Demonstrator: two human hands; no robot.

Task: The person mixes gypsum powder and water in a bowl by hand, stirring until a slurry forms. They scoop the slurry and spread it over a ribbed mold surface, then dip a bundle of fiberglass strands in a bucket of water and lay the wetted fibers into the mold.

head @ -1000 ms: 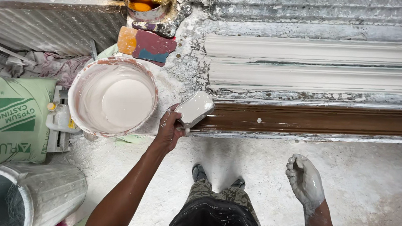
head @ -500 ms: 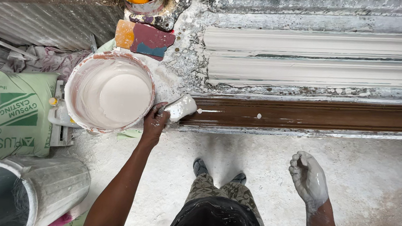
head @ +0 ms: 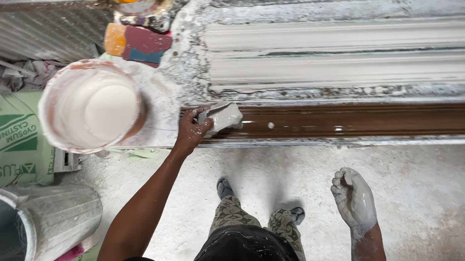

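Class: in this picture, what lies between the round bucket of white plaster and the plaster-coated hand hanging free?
In the head view, the left hand pressing a grey plaster-smeared pad on the glossy brown channel sits between the round bucket of white plaster and the plaster-coated right hand.

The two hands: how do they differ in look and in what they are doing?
The left hand grips a plaster-smeared scraper on the glossy brown mould; the right hand holds nothing and hangs over the floor. The right hand is coated in white plaster; the left hand is only speckled. Both are bare.
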